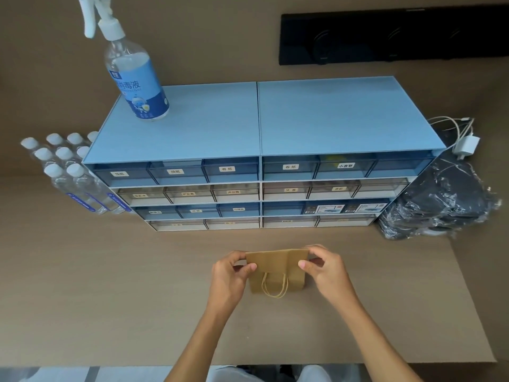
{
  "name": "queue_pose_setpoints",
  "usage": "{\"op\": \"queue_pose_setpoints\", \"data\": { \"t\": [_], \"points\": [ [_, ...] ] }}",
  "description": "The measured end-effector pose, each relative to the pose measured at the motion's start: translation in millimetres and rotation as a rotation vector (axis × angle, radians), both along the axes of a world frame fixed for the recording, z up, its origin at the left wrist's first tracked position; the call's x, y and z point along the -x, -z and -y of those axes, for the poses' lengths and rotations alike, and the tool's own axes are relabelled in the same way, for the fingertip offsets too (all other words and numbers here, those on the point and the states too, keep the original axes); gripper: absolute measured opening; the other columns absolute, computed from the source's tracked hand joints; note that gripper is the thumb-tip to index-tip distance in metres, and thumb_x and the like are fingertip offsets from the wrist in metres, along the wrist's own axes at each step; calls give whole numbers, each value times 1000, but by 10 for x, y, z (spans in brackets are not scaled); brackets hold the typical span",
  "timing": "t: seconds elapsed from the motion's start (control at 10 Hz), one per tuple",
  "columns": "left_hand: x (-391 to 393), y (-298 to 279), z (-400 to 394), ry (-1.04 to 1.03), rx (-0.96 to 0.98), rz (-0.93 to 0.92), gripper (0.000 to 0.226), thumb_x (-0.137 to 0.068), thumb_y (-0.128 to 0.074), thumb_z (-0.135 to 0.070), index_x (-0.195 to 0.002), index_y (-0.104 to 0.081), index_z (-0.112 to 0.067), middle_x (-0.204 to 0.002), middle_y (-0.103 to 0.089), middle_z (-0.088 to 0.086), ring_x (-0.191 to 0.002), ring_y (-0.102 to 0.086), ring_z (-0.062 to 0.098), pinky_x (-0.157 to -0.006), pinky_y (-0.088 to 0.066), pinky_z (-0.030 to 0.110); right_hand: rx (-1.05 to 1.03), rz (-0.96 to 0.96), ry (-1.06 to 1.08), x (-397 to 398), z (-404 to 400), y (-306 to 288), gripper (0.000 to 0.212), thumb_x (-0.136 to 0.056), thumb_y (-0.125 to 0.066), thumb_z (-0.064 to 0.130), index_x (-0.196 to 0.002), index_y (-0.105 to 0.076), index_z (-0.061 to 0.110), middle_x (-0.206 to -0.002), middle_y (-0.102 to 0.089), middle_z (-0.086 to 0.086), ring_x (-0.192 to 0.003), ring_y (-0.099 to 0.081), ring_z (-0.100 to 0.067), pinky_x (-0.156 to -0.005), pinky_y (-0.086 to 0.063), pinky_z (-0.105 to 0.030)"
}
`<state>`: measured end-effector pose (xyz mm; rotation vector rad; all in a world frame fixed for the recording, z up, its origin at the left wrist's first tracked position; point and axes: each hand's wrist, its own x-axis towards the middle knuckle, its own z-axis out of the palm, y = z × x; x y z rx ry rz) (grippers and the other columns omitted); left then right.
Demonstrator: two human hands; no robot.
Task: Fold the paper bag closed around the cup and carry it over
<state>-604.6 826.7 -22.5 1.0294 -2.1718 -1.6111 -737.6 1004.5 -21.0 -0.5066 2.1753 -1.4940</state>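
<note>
A small brown paper bag (276, 267) stands on the tan countertop (110, 299) in front of the drawer unit. Its top is folded over toward me, and a twisted paper handle (274, 288) hangs down its front. My left hand (230, 274) pinches the folded top at the bag's left edge. My right hand (322, 267) pinches the same fold at the right edge. The cup is hidden; I cannot see inside the bag.
A blue drawer unit (261, 166) with labelled drawers stands behind the bag, a spray bottle (135, 75) on top. Several water bottles (68, 175) stand at its left. Dark plastic-wrapped packs (440, 199) and a white charger (466, 143) lie at its right. The counter's near edge (137, 365) runs below my forearms.
</note>
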Motion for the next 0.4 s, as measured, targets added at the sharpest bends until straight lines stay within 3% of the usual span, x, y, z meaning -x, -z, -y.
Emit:
{"op": "queue_pose_setpoints", "data": {
  "t": [0.1,0.2,0.3,0.4],
  "points": [
    [-22,-35,27,29,-64,-5,23,-80,-74,-8,-100,-71,-20,-102,-74,-1,-81,-72,9,-73,-57,26,-16,20,-9,-8,-22,-58,35,-80,-72,-1,-98,-70,29,-103,-70,5,-89,-66,-20,-74,-49,-16],
    [-55,-79,64,65,-70,-4,40,-79,-77,-21,-117,-66,-19,-116,-69,-2,-100,-68,18,-86,-56,37,-31,31,-29,-22,-62,-143,44,-79,-76,12,-115,-64,36,-111,-68,13,-99,-63,-4,-80,-47,-15],
    [-84,-165,86,91,-3,-29,47,-78,-77,-31,-122,-61,-30,-117,-63,-18,-110,-60,6,-92,-49,27,-3,20,-39,-32,-84,-220,49,-80,-76,16,-122,-60,36,-121,-64,17,-109,-59,1,-93,-47,-25],
    [-81,-231,80,71,33,-100,52,-80,-75,-31,-128,-58,-25,-126,-62,-12,-118,-55,5,-99,-47,35,34,-29,-11,-44,-59,-296,45,-84,-73,18,-125,-58,33,-125,-62,17,-117,-54,2,-102,-44,-35]
  ]
}}
